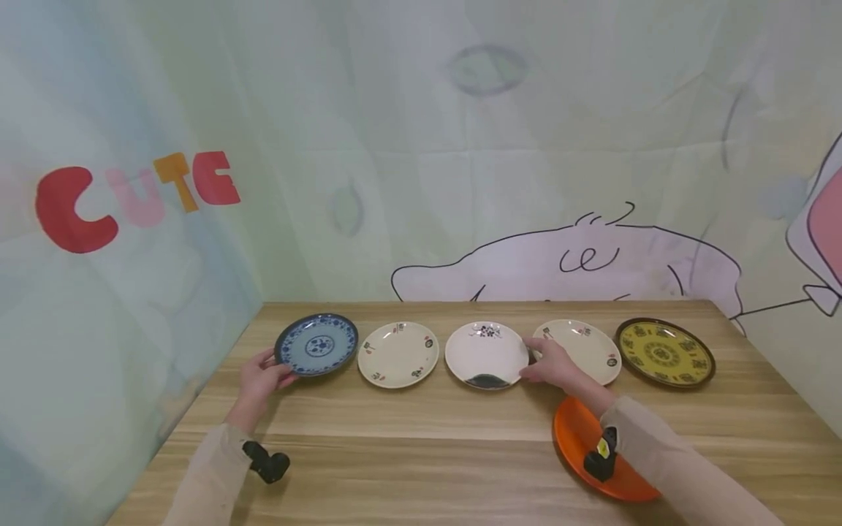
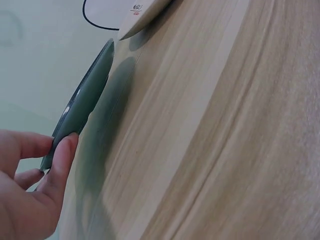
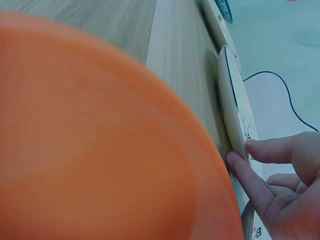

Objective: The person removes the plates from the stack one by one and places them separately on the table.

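My left hand (image 1: 259,380) pinches the near left rim of a blue plate (image 1: 320,345) with a dark floral border. In the left wrist view the thumb lies against the underside of this plate (image 2: 87,95), and a shadow falls on the wood below it. My right hand (image 1: 552,363) pinches the right rim of a white plate (image 1: 487,351), which has a dark flower sprig and a dark green patch. From the right wrist, thumb and forefinger show on the rim of that white plate (image 3: 229,105); whether it touches the table cannot be told.
Between the held plates lies a cream plate (image 1: 397,356) with small motifs. Another cream plate (image 1: 582,351) sits partly behind my right hand, with a yellow, dark-rimmed plate (image 1: 664,352) beyond. Under my right forearm is an orange plate (image 1: 579,446). All are on a wooden table (image 1: 408,467) before a printed curtain.
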{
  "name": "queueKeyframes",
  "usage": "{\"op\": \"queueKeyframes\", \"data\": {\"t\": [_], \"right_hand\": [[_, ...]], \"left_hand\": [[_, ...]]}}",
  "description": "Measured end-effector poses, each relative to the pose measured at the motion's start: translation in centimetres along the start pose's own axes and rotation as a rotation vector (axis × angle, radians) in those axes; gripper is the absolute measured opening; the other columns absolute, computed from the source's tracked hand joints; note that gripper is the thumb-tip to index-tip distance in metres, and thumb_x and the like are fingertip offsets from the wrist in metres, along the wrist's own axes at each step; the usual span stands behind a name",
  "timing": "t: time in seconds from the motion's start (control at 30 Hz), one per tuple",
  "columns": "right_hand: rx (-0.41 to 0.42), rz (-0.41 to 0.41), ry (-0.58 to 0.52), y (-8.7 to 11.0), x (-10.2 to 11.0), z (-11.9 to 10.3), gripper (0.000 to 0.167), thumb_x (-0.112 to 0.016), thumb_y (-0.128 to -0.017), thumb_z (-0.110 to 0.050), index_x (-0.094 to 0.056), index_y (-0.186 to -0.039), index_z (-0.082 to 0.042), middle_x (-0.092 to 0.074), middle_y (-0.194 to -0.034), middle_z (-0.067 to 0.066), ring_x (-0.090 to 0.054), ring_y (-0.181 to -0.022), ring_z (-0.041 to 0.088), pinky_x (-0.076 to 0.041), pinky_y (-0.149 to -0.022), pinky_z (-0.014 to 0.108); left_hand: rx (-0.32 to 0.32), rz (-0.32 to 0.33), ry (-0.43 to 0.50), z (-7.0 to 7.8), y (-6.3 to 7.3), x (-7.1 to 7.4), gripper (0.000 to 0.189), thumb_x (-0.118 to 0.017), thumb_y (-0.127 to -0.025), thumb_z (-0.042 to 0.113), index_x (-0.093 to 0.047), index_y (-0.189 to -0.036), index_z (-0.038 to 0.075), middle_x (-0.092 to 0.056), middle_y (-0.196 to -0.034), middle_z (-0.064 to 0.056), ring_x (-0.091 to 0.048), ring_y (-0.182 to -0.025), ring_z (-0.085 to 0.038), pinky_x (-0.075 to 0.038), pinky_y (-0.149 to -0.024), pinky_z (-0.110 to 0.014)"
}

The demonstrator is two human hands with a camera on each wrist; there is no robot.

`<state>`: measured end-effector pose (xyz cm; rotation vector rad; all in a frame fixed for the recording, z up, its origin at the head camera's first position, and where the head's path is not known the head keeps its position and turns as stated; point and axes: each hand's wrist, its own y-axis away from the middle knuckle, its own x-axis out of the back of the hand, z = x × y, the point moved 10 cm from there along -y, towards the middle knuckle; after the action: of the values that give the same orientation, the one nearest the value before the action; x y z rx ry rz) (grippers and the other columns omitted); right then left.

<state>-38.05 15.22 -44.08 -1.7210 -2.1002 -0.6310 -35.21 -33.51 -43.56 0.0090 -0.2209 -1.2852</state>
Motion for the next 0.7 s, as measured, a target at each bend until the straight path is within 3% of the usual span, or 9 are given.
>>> {"op": "queueKeyframes", "data": {"t": [0.53,0.7], "right_hand": [[0.014,0.013,0.011,-0.3,0.1,0.0,0.07,-0.068,-0.069,0.009,-0.036,-0.13,0.014,-0.032,-0.135,0.033,-0.061,-0.065,0.014,-0.056,-0.06,0.027],[0.005,0.016,0.033,-0.4,0.1,0.1,0.07,-0.069,-0.068,0.009,-0.036,-0.13,0.014,-0.032,-0.135,0.033,-0.061,-0.067,0.015,-0.056,-0.061,0.027]], "left_hand": [[0.06,0.01,0.035,-1.1,-0.1,0.5,0.065,-0.045,-0.084,-0.012,-0.011,-0.139,-0.01,-0.026,-0.134,-0.039,-0.059,-0.062,-0.001,-0.054,-0.066,-0.018],[0.065,0.007,0.008,-1.5,-0.1,0.4,0.064,-0.046,-0.084,-0.011,-0.012,-0.138,-0.012,-0.027,-0.133,-0.04,-0.059,-0.063,-0.001,-0.055,-0.066,-0.018]]}}
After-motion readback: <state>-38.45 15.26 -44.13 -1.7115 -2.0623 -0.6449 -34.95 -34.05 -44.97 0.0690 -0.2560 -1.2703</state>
